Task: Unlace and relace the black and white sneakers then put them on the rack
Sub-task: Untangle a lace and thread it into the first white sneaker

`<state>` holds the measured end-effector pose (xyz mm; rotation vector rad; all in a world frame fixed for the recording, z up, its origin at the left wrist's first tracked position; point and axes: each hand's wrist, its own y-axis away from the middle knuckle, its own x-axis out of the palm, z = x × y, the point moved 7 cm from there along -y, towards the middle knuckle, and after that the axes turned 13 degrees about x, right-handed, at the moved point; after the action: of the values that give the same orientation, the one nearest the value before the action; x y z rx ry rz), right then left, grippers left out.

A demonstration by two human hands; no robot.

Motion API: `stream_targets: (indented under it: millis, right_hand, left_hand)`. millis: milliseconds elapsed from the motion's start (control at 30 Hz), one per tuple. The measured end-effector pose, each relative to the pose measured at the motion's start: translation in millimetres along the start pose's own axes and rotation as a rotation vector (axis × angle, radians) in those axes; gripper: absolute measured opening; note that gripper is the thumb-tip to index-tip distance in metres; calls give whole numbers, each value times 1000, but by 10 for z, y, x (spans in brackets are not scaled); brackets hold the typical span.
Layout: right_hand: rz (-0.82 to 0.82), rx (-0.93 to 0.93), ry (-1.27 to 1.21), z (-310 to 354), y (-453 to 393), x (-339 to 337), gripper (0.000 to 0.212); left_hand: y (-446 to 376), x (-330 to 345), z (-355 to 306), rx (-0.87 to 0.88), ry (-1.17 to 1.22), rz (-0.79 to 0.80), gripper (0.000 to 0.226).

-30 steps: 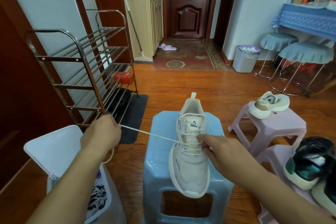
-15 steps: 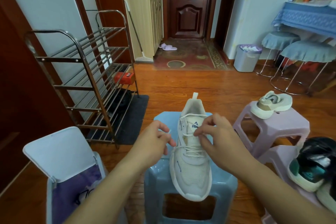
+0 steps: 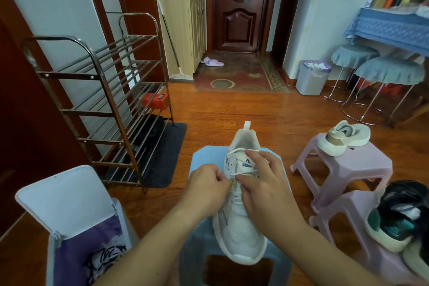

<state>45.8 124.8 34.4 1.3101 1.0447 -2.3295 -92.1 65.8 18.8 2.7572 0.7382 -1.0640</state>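
A white sneaker (image 3: 241, 223) lies on a light blue stool (image 3: 209, 158), toe toward me. My left hand (image 3: 206, 188) is curled at the shoe's left eyelets and pinches the white lace (image 3: 234, 151). My right hand (image 3: 262, 181) lies over the tongue, thumb and forefinger pinching the lace at the same spot. A black and white sneaker (image 3: 399, 216) with a teal panel sits on a pink stool (image 3: 348, 220) at the right edge. The metal shoe rack (image 3: 99, 100) stands to the left.
A cream sneaker (image 3: 343, 137) rests on a second pink stool (image 3: 362, 165). A white lidded bin (image 3: 69, 234) with a purple liner is at lower left. A dark mat (image 3: 167, 155) lies under the rack, which holds a red box (image 3: 155, 99). A grey waste bin (image 3: 312, 78) and covered stools stand at the back right.
My left hand, which held the lace stretched far out to the left, has come back to the shoe. Both hands now meet at the eyelets.
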Motion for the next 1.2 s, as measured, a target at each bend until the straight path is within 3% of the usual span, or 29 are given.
stream_targets:
  millis: [167, 333, 500, 633, 833, 967, 1100, 1200]
  right_hand:
    - [26, 81, -98, -54, 21, 92, 29]
    - [9, 99, -106, -67, 16, 86, 30]
    - [-10, 123, -34, -46, 88, 110, 36]
    - [-8, 114, -35, -32, 18, 112, 15]
    - [125, 220, -152, -127, -97, 168, 19]
    - [84, 159, -104, -97, -119, 144, 17]
    - [52, 136, -71, -88, -91, 84, 10]
    - [36, 103, -55, -58, -51, 92, 10]
  left_hand:
    - [22, 67, 31, -60, 60, -58, 18]
    - [36, 124, -81, -33, -79, -91, 12]
    - [-54, 203, 142, -106, 323, 12, 18]
    - [-55, 243, 159, -113, 465, 75, 19]
    - [-45, 325, 172, -100, 630, 238, 16]
    - [-42, 403, 204, -125, 740, 282, 17]
    - [-56, 352, 158, -45, 622, 244, 12]
    - [-52, 198, 38, 183, 256, 118, 13]
